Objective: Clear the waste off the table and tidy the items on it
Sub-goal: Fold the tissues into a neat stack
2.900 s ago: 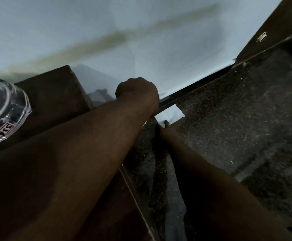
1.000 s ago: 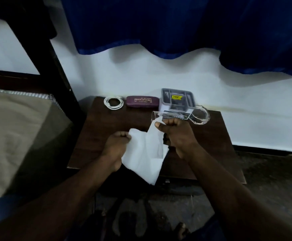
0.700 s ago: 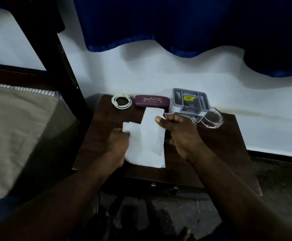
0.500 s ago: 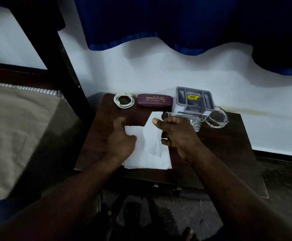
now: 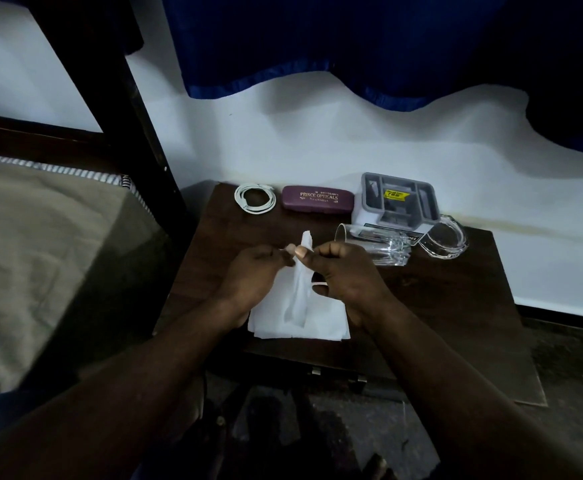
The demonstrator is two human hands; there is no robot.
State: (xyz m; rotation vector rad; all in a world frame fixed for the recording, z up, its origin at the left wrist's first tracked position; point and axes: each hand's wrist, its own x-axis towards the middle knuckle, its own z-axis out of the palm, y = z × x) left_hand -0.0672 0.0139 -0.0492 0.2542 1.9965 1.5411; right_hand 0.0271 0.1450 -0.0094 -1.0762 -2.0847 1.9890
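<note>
As both hands (image 5: 253, 277) (image 5: 347, 277) pinch it, paper (image 5: 300, 322) lies near table (image 5: 439, 299) edge.

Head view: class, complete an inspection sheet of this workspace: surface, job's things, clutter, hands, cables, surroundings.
Surface: dark wooden table.
Job's things: white paper, lower part on the table, one fold raised.
Clutter: maroon spectacle case, grey compartment box, tumbler on its side, clear glass dish.
Hands: left hand and right hand both pinch the raised fold.
Cables: white cable, coiled, back left.
Surroundings: bed at left, white wall, blue curtain.
</note>
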